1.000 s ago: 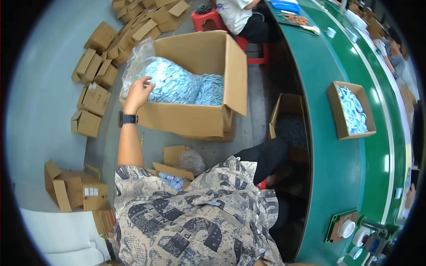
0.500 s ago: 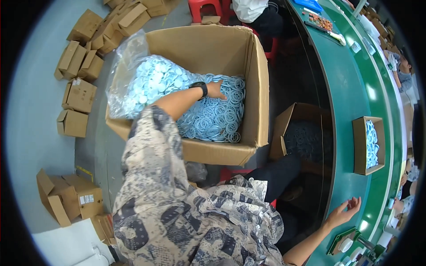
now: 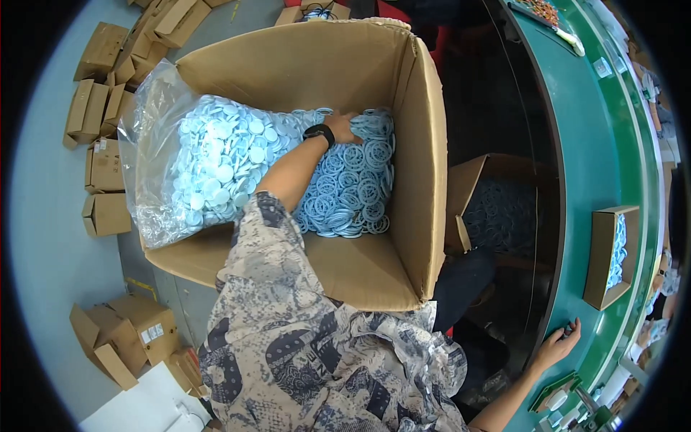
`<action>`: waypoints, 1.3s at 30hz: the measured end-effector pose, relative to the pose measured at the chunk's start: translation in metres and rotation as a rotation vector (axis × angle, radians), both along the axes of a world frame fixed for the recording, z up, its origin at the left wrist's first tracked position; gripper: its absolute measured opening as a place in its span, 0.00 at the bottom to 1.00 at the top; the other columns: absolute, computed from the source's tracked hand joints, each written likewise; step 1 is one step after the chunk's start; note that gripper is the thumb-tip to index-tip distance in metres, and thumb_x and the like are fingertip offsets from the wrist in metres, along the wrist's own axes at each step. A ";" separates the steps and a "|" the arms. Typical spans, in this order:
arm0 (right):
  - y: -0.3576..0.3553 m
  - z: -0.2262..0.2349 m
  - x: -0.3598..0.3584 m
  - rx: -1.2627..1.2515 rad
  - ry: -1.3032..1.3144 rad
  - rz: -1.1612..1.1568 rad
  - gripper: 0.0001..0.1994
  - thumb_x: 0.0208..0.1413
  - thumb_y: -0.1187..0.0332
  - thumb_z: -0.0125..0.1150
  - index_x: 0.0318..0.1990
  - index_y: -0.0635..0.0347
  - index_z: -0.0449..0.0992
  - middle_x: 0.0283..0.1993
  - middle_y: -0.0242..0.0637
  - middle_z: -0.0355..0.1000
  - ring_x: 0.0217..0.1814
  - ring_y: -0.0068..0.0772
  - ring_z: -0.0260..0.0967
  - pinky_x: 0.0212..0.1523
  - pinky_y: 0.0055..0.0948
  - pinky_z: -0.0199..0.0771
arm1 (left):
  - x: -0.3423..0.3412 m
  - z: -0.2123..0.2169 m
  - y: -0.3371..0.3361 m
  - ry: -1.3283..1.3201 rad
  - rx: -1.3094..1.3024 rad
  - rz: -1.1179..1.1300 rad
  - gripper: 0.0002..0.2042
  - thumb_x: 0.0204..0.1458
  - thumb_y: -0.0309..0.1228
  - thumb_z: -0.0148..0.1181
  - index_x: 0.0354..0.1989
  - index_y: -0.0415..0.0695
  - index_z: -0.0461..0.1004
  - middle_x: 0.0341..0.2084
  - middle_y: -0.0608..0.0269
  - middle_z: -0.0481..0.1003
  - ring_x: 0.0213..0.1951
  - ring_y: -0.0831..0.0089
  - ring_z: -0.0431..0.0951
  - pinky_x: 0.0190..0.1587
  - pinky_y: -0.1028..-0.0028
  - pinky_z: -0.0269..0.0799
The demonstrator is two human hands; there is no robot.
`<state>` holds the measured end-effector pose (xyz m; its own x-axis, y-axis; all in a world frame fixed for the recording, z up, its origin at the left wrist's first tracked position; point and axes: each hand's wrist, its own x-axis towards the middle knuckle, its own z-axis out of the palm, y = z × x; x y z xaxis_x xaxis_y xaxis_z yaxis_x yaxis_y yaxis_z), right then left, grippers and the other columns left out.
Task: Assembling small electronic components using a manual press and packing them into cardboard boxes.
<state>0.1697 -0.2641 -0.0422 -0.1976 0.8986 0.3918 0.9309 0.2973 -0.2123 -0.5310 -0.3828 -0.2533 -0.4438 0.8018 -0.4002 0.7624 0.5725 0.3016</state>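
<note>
And the left hand [image 3: 342, 128] is among the pale-blue rings [image 3: 347, 189], grip hidden, apparently gathering, needing a secure handful; the right hand [image 3: 557, 348] half-curls.

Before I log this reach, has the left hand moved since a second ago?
Yes: relative to the large carton, the left hand moved right, to the blue rings.

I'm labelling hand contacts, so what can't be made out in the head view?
In the head view:
- Left hand: fingertips hidden by light-blue rings.
- Large carton: floor beneath, hidden by those rings.
- Small box: its wall hides some contents.
- Right hand: too small to judge contact.
</note>
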 end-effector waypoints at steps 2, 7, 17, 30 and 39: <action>0.002 -0.002 0.003 0.020 -0.026 0.012 0.23 0.53 0.81 0.47 0.58 0.62 0.67 0.49 0.45 0.68 0.47 0.43 0.66 0.48 0.37 0.67 | 0.013 0.003 -0.008 -0.068 -0.023 -0.106 0.45 0.35 0.58 0.69 0.66 0.59 0.62 0.59 0.46 0.66 0.59 0.44 0.65 0.58 0.52 0.65; 0.001 0.001 0.002 0.014 -0.019 0.009 0.22 0.53 0.81 0.47 0.58 0.62 0.68 0.49 0.45 0.68 0.47 0.44 0.66 0.50 0.38 0.67 | 0.086 0.034 -0.038 -0.183 -0.108 -0.288 0.34 0.40 0.52 0.67 0.57 0.54 0.71 0.46 0.46 0.75 0.49 0.47 0.73 0.53 0.55 0.70; -0.001 0.004 -0.015 -0.022 -0.011 0.015 0.20 0.53 0.80 0.47 0.55 0.63 0.69 0.51 0.46 0.69 0.48 0.46 0.67 0.49 0.38 0.67 | 0.022 -0.029 0.037 0.220 0.422 0.161 0.08 0.48 0.32 0.57 0.28 0.41 0.79 0.29 0.44 0.78 0.36 0.46 0.78 0.42 0.54 0.74; 0.002 0.002 0.015 0.011 0.177 -0.116 0.17 0.59 0.77 0.49 0.55 0.62 0.72 0.49 0.42 0.72 0.47 0.37 0.70 0.47 0.33 0.70 | 0.060 0.255 -0.104 -0.433 0.754 0.296 0.03 0.56 0.22 0.54 0.36 0.36 0.72 0.26 0.67 0.75 0.28 0.80 0.75 0.32 0.79 0.71; 0.053 0.000 -0.027 0.021 0.218 0.081 0.16 0.60 0.75 0.50 0.56 0.62 0.72 0.49 0.42 0.73 0.47 0.35 0.71 0.48 0.31 0.72 | 0.183 0.319 -0.403 0.999 1.232 1.236 0.09 0.59 0.25 0.51 0.42 0.33 0.74 0.36 0.58 0.76 0.34 0.72 0.75 0.36 0.73 0.73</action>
<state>0.1426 -0.2113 -0.0427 -0.1771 0.8743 0.4519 0.8370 0.3754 -0.3982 -0.3479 -0.7861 0.0654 -0.5408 -0.4512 0.7099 0.3113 0.6767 0.6672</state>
